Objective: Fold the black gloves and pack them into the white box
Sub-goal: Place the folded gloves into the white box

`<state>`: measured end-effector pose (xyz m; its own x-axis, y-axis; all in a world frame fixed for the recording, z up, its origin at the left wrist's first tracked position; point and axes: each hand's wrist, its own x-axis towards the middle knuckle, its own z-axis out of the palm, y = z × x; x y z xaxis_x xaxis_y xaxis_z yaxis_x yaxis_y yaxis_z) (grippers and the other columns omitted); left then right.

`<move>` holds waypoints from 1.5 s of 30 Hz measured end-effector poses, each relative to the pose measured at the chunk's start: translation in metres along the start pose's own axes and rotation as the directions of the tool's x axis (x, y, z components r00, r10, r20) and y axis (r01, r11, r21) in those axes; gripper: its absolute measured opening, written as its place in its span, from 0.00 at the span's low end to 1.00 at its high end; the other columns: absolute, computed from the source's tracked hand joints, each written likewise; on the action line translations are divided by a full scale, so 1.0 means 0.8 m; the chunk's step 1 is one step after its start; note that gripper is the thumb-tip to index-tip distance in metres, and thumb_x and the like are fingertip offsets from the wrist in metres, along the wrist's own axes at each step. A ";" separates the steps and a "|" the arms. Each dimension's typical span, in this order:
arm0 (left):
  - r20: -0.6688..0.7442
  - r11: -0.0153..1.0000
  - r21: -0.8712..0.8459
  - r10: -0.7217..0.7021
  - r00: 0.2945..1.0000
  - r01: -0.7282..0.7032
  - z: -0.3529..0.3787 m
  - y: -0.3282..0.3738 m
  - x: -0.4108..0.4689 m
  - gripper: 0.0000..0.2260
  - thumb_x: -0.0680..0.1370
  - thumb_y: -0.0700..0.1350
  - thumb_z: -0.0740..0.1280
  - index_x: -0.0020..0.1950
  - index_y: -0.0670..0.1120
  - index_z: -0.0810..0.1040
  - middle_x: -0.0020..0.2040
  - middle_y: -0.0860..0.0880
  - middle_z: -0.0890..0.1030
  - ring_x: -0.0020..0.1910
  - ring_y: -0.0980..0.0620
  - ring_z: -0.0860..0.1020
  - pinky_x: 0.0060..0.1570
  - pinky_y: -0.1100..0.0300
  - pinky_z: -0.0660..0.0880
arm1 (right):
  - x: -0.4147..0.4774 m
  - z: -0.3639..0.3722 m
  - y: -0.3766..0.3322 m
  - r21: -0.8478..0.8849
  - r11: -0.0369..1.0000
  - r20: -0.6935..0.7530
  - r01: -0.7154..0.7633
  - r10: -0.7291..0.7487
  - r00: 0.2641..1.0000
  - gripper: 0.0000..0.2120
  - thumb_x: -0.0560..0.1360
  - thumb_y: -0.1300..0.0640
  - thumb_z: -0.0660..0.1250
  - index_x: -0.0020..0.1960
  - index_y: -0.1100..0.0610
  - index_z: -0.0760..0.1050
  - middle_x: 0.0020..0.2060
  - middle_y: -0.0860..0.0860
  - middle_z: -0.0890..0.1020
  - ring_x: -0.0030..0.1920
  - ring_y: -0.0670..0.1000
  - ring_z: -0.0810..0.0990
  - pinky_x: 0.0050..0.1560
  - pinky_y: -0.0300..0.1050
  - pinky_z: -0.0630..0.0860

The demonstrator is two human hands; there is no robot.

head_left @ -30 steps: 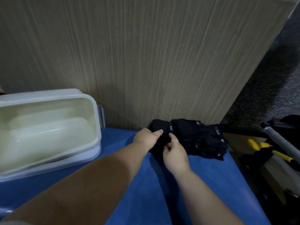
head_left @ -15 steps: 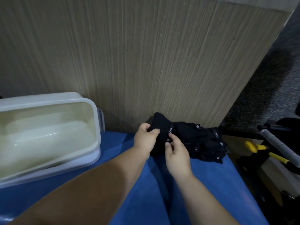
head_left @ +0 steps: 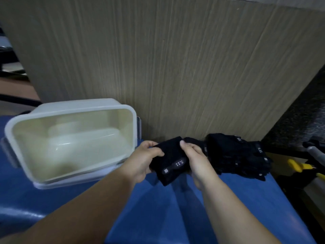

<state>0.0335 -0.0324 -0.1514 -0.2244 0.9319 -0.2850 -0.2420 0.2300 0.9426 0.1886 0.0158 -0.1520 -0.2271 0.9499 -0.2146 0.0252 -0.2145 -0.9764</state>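
A black glove [head_left: 171, 161] with a grey label is held just above the blue surface, between both my hands. My left hand [head_left: 143, 160] grips its left edge, thumb over the top. My right hand [head_left: 197, 159] grips its right side, thumb on the upper edge. A pile of several more black gloves [head_left: 237, 153] lies to the right against the wooden panel. The white box [head_left: 73, 110] stands open at the left, nothing inside it, close to my left hand.
A tall wooden panel [head_left: 175, 67] rises right behind the box and the gloves. The blue surface [head_left: 167, 212] drops off at the right, where yellow-handled tools [head_left: 297, 166] and a grey metal handle [head_left: 316, 152] lie lower down.
Both hands have lifted one glove off the pile and brought it left and toward me, nearer the box. The view has shifted so more of the box shows.
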 end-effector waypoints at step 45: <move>-0.165 0.473 0.864 0.591 0.790 -0.174 -0.241 -0.028 0.018 0.09 0.78 0.42 0.64 0.56 0.47 0.80 0.55 0.52 0.79 0.56 0.52 0.74 0.57 0.65 0.66 | 0.029 0.239 0.046 -0.771 0.194 0.541 0.607 -0.303 0.784 0.21 0.80 0.53 0.60 0.72 0.51 0.68 0.74 0.48 0.62 0.74 0.49 0.59 0.72 0.38 0.55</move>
<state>-0.1467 -0.0782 -0.2100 -0.4756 0.8259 0.3029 0.7397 0.1891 0.6458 -0.0021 -0.0136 -0.1883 -0.7128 0.6871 0.1409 0.6174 0.7099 -0.3389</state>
